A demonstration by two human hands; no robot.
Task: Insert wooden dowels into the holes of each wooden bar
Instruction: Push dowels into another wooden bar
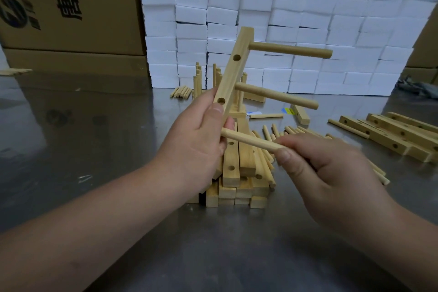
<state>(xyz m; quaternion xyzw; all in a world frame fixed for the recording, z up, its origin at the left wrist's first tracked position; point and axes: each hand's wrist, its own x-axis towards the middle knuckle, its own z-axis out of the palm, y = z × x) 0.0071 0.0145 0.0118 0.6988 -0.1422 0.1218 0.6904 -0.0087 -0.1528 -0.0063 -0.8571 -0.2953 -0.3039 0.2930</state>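
Wooden bar, two dowels in it

Grey reflective metal table: pile of pale square wooden bars at centre, loose round wooden dowels fanned just right of it. Drilled wooden bars at right edge. Wall of white foam blocks across the back, brown cardboard boxes upper left.

Packing warehouse, stacked cartons, foam blocks

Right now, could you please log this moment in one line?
left hand: holds bar | right hand: pinches dowel | bar: two dowels in | dowel tip: at bar's lower end
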